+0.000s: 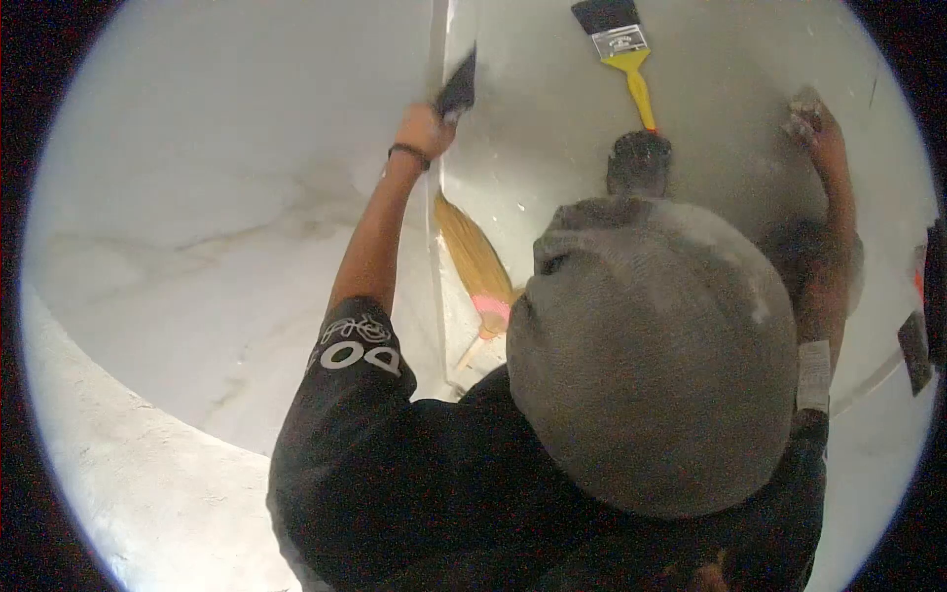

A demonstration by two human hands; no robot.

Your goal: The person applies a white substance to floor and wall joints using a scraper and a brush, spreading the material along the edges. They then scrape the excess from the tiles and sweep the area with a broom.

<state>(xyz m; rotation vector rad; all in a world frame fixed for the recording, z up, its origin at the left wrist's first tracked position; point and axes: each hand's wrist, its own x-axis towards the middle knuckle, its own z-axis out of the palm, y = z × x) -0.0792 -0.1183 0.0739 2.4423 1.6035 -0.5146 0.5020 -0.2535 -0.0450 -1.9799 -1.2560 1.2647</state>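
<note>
My left hand [427, 131] is closed round a dark, flat, pointed scraper-like piece [458, 87], blurred by motion. It is held beside the straight joint [443, 178] at the edge of a pale marbled slab [178, 296]. On the far right, my right hand [817, 120] is curled against the grey surface, its fingers dusted white. Whether something sits in those fingers is hidden. A wide paintbrush [634, 74] with dark bristles and a yellow handle lies between the two hands, touched by neither.
A straw broom [473, 252] with a pink binding lies along the joint. A dusty grey rounded form [651, 355], apparently a clothed knee, fills the middle, with a dark shoe-like tip [639, 163] beyond. A dark object [915, 353] stands at the right edge.
</note>
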